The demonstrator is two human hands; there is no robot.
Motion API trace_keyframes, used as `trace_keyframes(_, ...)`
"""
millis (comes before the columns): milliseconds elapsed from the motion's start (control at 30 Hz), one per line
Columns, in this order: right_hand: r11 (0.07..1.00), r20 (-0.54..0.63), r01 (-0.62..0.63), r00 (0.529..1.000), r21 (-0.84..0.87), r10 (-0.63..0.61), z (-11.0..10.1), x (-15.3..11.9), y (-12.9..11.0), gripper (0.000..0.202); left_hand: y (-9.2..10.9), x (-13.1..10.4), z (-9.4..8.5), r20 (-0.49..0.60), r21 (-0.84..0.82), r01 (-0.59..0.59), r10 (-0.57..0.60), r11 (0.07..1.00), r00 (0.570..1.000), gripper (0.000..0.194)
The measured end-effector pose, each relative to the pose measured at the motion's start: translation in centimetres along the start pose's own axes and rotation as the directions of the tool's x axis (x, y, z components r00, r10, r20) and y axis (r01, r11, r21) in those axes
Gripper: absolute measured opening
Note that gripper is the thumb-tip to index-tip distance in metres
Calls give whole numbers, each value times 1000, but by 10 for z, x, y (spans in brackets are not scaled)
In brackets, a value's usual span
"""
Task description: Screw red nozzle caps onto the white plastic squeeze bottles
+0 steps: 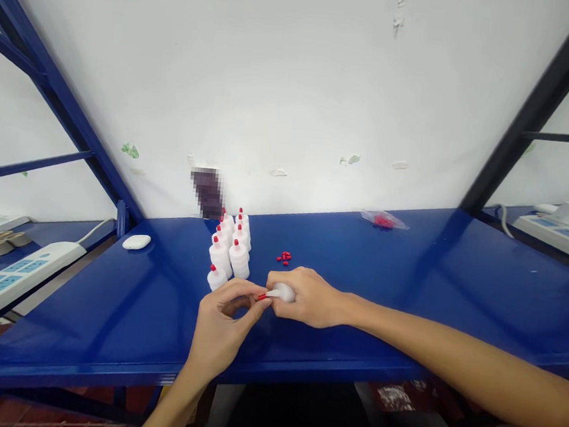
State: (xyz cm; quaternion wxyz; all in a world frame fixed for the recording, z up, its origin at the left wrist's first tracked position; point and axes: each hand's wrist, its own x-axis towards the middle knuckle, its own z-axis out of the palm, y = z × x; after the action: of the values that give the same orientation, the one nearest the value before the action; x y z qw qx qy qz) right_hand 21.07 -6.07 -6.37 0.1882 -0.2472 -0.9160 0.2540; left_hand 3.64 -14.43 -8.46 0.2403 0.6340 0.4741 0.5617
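My right hand [310, 297] is wrapped round a white bottle [285, 292], whose pointed nozzle faces left. At the nozzle's tip, my left hand [225, 321] pinches a small red cap [262, 297] between thumb and forefinger. The cap touches or sits on the tip; which of the two cannot be made out. Just beyond my left hand, several white bottles [220, 255] with red caps stand upright in two rows. Several loose red caps [284, 258] lie on the blue table behind my right hand.
The blue table [408, 277] reaches back to a white wall. A clear bag of red caps [383, 220] lies near its back edge. A white case [136, 242] sits at the left. Beyond it is a power strip [14, 283]; another [562, 232] is at the far right.
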Motion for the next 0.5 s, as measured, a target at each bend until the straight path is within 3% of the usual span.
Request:
trace_keyframes(167, 991, 42, 27, 999, -133, -22, 3, -3, -1, 13, 0, -4, 5, 35, 18, -72, 71, 997, 997, 7)
trace_keyframes(333, 999, -1, 24, 1000, -30, -24, 3, -5, 1, 13, 1, -4, 2, -4, 16, -92, 93, 996, 996, 7)
trace_keyframes(500, 985, 10, 128, 991, 117, -130, -2, -7, 3, 25, 2, -5, 2, 91, 58, -125, 120, 990, 989, 5)
